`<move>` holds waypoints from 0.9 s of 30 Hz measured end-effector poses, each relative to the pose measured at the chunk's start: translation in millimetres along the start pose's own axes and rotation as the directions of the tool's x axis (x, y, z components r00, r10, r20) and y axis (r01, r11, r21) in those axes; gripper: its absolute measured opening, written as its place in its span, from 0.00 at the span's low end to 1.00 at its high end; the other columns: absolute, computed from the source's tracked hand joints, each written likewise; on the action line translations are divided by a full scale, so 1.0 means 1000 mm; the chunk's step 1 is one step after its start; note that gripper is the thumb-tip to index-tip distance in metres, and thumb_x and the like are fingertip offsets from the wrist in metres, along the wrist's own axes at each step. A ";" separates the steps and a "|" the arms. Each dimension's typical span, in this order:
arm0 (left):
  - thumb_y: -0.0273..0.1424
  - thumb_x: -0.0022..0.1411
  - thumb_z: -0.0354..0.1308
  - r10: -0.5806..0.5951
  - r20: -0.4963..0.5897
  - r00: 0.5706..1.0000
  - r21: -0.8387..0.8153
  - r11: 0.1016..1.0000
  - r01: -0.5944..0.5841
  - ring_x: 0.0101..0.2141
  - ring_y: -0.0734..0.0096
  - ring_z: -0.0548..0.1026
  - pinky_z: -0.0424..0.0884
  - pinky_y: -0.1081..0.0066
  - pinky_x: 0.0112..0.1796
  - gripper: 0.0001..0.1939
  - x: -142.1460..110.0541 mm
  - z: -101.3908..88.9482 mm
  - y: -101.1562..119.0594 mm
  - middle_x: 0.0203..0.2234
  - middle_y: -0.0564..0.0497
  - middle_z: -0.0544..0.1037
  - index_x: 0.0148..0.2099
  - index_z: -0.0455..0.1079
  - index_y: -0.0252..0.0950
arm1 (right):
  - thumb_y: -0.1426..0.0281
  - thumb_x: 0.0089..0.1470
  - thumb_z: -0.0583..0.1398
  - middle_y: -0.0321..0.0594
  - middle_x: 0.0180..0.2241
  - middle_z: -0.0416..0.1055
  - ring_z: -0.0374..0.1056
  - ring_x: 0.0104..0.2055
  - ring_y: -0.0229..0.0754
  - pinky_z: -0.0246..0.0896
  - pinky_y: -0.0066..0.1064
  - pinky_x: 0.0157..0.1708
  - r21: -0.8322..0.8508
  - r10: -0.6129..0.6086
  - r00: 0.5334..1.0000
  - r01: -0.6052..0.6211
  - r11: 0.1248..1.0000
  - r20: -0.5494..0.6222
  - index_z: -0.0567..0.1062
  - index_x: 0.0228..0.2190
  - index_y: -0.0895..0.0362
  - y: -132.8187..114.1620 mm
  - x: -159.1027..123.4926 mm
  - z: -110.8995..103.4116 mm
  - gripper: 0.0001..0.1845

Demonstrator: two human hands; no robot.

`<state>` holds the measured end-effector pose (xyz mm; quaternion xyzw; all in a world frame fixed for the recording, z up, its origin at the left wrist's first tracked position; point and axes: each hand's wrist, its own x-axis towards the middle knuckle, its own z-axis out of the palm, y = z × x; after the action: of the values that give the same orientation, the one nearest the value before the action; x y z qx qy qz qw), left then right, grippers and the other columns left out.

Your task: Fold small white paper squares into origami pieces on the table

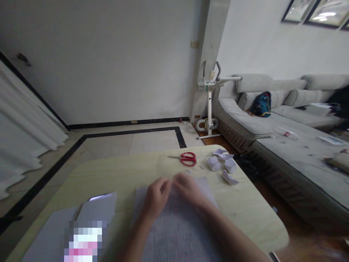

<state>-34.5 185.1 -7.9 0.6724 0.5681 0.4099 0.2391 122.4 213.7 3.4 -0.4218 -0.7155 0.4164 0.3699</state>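
Note:
My left hand point(158, 193) and my right hand point(185, 186) meet, fingertips close together, over a large printed sheet of paper point(177, 233). The left fingers are curled in a pinch. Motion blurs the right hand, but its fingers look curled too. Whatever is between them is hidden or too small to make out. Just beyond the hands lie red-handled scissors point(188, 159), their blades pointing left. Several folded white paper pieces point(214, 163) sit near the table's far right corner, with small paper scraps point(201, 167) beside them.
At the left of the pale wooden table point(125, 171) lie white papers point(51, 233) and a pixelated bright screen point(84, 242). A grey sofa point(297, 153) with a blue bag point(261, 104) is to the right. White exercise equipment point(209, 105) stands beyond the table.

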 end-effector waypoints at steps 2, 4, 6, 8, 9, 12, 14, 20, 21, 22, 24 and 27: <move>0.38 0.66 0.50 -0.016 -0.032 0.999 -0.022 1.000 0.015 0.26 0.70 0.73 0.66 0.75 0.30 0.16 0.000 0.001 0.000 0.23 0.53 0.75 0.31 0.71 0.36 | 0.71 0.57 0.56 0.36 0.27 0.69 0.64 0.30 0.39 0.58 0.29 0.31 0.017 0.014 1.000 -0.014 1.000 -0.007 0.71 0.28 0.58 -0.002 0.000 0.001 0.07; 0.39 0.65 0.51 -0.056 -0.086 0.995 -0.064 0.997 0.050 0.26 0.70 0.73 0.66 0.75 0.29 0.16 0.000 0.001 0.001 0.23 0.53 0.75 0.31 0.71 0.36 | 0.69 0.57 0.57 0.37 0.28 0.69 0.64 0.31 0.40 0.59 0.29 0.32 0.028 0.040 0.999 -0.040 0.999 -0.018 0.72 0.30 0.58 -0.004 -0.001 0.002 0.06; 0.39 0.65 0.51 -0.112 -0.138 0.984 -0.123 0.988 0.095 0.25 0.70 0.73 0.66 0.76 0.27 0.15 0.001 0.000 0.002 0.22 0.53 0.75 0.31 0.70 0.36 | 0.68 0.55 0.59 0.37 0.28 0.69 0.63 0.31 0.40 0.58 0.29 0.30 0.018 0.068 0.997 -0.068 0.998 -0.022 0.72 0.31 0.58 -0.005 -0.001 0.003 0.05; 0.40 0.64 0.51 -0.170 -0.161 0.972 -0.181 0.973 0.140 0.22 0.71 0.71 0.64 0.77 0.25 0.15 0.002 -0.001 0.003 0.20 0.54 0.73 0.30 0.69 0.36 | 0.68 0.54 0.60 0.35 0.26 0.67 0.61 0.29 0.39 0.56 0.28 0.28 0.010 0.092 0.995 -0.091 0.996 -0.028 0.71 0.28 0.58 -0.004 -0.001 0.003 0.06; 0.40 0.64 0.52 -0.192 -0.162 0.968 -0.208 0.965 0.156 0.21 0.72 0.69 0.63 0.77 0.23 0.16 0.002 -0.001 0.003 0.19 0.55 0.71 0.29 0.69 0.36 | 0.67 0.54 0.59 0.35 0.24 0.65 0.60 0.28 0.38 0.55 0.27 0.27 0.014 0.097 0.995 -0.096 0.995 -0.032 0.70 0.26 0.58 -0.003 0.000 0.003 0.08; 0.40 0.63 0.53 -0.224 -0.139 0.965 -0.277 0.944 0.179 0.19 0.74 0.66 0.62 0.77 0.22 0.15 0.003 -0.002 0.003 0.18 0.56 0.69 0.29 0.69 0.35 | 0.66 0.54 0.58 0.34 0.22 0.63 0.59 0.26 0.37 0.54 0.26 0.25 0.046 0.094 0.992 -0.090 0.995 -0.080 0.67 0.22 0.57 0.001 0.002 0.002 0.12; 0.40 0.61 0.55 -0.238 -0.110 0.965 -0.322 0.927 0.192 0.19 0.74 0.66 0.61 0.77 0.21 0.14 0.003 -0.002 0.003 0.17 0.57 0.69 0.31 0.70 0.35 | 0.66 0.53 0.59 0.33 0.21 0.62 0.58 0.25 0.37 0.53 0.26 0.25 0.061 0.095 0.989 -0.089 0.994 -0.114 0.66 0.21 0.57 0.003 0.004 0.001 0.12; 0.39 0.58 0.58 -0.288 -0.086 0.954 -0.389 0.891 0.234 0.18 0.74 0.66 0.62 0.77 0.21 0.13 0.005 -0.002 0.006 0.15 0.58 0.67 0.30 0.71 0.34 | 0.66 0.53 0.59 0.33 0.19 0.62 0.59 0.24 0.36 0.53 0.25 0.23 0.093 0.133 0.983 -0.122 0.988 -0.125 0.67 0.19 0.57 0.003 0.006 0.000 0.14; 0.39 0.58 0.58 -0.292 -0.097 0.952 -0.391 0.890 0.233 0.18 0.74 0.66 0.62 0.77 0.21 0.13 0.006 -0.003 0.006 0.15 0.58 0.67 0.30 0.70 0.34 | 0.66 0.53 0.58 0.33 0.19 0.63 0.60 0.24 0.36 0.53 0.25 0.23 0.100 0.139 0.984 -0.128 0.987 -0.114 0.67 0.19 0.57 0.003 0.006 0.000 0.14; 0.39 0.58 0.58 -0.294 -0.105 0.950 -0.393 0.890 0.232 0.18 0.74 0.66 0.62 0.77 0.21 0.13 0.006 -0.003 0.006 0.14 0.58 0.66 0.30 0.70 0.34 | 0.65 0.54 0.58 0.33 0.20 0.64 0.60 0.24 0.36 0.54 0.25 0.23 0.109 0.145 0.984 -0.134 0.985 -0.100 0.68 0.20 0.57 0.003 0.005 0.000 0.14; 0.40 0.59 0.57 -0.294 -0.114 0.949 -0.396 0.890 0.228 0.18 0.74 0.66 0.62 0.78 0.21 0.13 0.006 -0.003 0.006 0.14 0.58 0.67 0.30 0.70 0.34 | 0.65 0.55 0.57 0.34 0.21 0.66 0.62 0.25 0.36 0.54 0.25 0.24 0.122 0.158 0.984 -0.147 0.982 -0.086 0.70 0.22 0.58 0.003 0.004 0.001 0.13; 0.40 0.60 0.57 -0.282 -0.107 0.953 -0.388 0.895 0.221 0.17 0.75 0.65 0.61 0.78 0.20 0.14 0.005 -0.001 0.004 0.14 0.59 0.65 0.31 0.69 0.34 | 0.65 0.55 0.57 0.34 0.21 0.66 0.62 0.25 0.36 0.54 0.25 0.24 0.117 0.163 0.982 -0.152 0.981 -0.091 0.70 0.22 0.58 0.003 0.004 0.001 0.13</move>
<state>-33.1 189.1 -2.3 0.5002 0.5799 0.5283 0.3666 120.9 218.1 1.1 -0.4766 -0.6362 0.4615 0.3938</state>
